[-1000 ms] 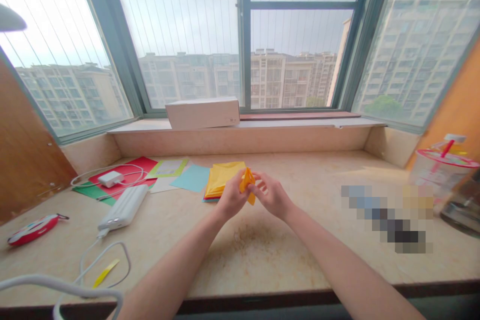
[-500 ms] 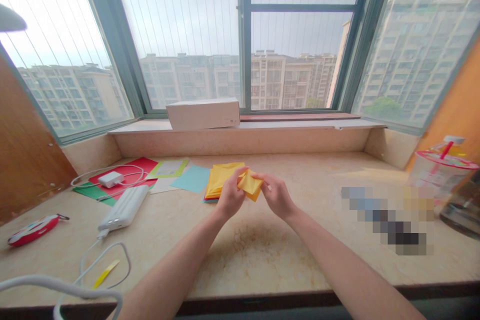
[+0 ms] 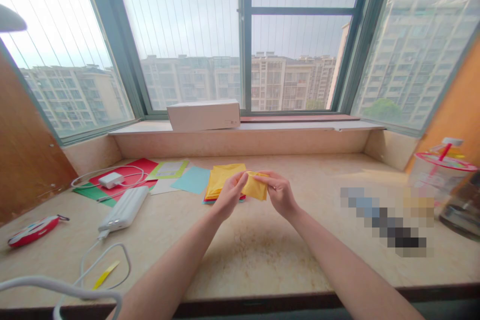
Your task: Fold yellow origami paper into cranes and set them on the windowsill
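A small piece of folded yellow paper [image 3: 256, 189] is held up between both hands above the counter. My left hand [image 3: 231, 194] pinches its left edge between thumb and fingers. At its upper right, the thumb and fingers of my right hand [image 3: 280, 194] are closed on the same paper. Just behind my left hand lies a stack of coloured paper [image 3: 223, 177], yellow on top with red and blue edges showing below. The fingers partly cover the held paper and the stack's right side.
Left of the stack lie a light blue sheet [image 3: 192, 180], a red sheet [image 3: 144, 166], a white power bank [image 3: 123, 210] with cables and a red-and-white object [image 3: 35, 231]. A cup with a red straw [image 3: 437, 172] stands right. A white box [image 3: 204, 116] rests on the windowsill.
The yellow paper has turned and shifted slightly right, from a pointed diamond to a squarer shape. My right hand has moved its fingers onto the paper's upper edge.
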### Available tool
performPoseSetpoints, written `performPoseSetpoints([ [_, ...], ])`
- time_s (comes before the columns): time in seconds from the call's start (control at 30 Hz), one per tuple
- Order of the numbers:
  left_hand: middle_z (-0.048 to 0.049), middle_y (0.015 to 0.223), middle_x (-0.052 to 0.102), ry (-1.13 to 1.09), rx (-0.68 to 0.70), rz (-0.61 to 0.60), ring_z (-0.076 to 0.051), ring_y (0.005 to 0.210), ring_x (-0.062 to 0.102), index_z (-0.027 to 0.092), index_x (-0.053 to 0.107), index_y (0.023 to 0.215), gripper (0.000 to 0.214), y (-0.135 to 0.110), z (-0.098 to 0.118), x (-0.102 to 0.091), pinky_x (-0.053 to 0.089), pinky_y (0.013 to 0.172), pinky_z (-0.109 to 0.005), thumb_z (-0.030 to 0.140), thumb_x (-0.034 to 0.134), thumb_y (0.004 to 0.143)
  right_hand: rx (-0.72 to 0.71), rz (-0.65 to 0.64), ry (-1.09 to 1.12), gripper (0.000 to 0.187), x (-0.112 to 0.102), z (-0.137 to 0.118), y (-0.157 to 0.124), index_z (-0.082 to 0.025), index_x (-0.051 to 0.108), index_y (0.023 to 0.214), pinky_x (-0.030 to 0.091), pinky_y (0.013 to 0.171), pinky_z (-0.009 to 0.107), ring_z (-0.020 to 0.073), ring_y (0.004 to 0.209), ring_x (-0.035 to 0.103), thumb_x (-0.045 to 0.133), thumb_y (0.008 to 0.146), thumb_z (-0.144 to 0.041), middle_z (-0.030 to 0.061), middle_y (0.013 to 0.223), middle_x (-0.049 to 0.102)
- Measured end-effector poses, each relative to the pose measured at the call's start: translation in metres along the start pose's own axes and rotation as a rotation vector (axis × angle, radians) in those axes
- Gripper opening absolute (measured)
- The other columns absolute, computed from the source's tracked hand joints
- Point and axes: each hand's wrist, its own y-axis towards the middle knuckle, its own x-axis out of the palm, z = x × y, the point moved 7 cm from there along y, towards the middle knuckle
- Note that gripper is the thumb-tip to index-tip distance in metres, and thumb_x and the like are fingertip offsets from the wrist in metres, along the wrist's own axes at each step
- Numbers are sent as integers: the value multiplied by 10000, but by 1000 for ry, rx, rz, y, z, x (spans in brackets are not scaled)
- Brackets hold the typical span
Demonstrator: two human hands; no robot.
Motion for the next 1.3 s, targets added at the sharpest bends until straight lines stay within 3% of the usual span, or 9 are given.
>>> performPoseSetpoints([
  [0.1,9,673,528,18,-22,9,-100,585,474,132,631,826,421,2,-3,0,363,535,-204,550,582,847,-35,-36,-7,331,4,-5,-1,-311,740,1072,539,888,394,211,1030,649,482,919,-170,58,1120,695],
  [0.17,26,646,500,20,-21,38,-85,555,442,135,599,772,402,2,-3,-2,341,512,-195,532,620,828,-44,-37,-21,336,4,-7,-1,-305,744,1066,539,887,388,208,1028,644,481,914,-161,63,1118,685],
  [0.4,-9,724,607,2,-2,83,-124,623,563,135,621,841,408,1,0,-4,417,554,-213,537,663,786,-1,-15,-49,384,1,-7,1,-299,752,1042,531,879,346,189,1014,633,476,867,-98,51,1089,683],
  [0.57,-41,813,651,-65,-14,29,-138,699,600,130,642,914,355,2,0,0,452,604,-223,470,662,816,30,37,-9,339,0,-5,2,-274,766,979,528,891,355,195,1008,648,494,856,-112,54,1058,701],
  [0.9,-2,728,625,-81,2,91,-116,628,581,141,638,842,332,3,3,-3,450,575,-216,465,686,788,37,47,-33,317,-2,-10,2,-218,743,943,523,899,365,203,996,662,461,837,-119,70,1045,716],
  [1.07,-6,706,633,-21,-12,142,-131,608,600,142,633,826,362,1,7,-5,467,553,-228,487,713,749,61,36,-104,229,-1,-13,3,-210,712,957,527,850,357,209,932,666,495,890,-231,72,989,725],
  [1.3,-66,830,699,-41,-20,88,-165,692,649,131,645,952,410,-1,7,2,497,601,-246,493,697,768,152,136,-111,213,-5,6,3,-206,670,975,533,758,339,201,799,670,567,887,-370,60,866,734],
])
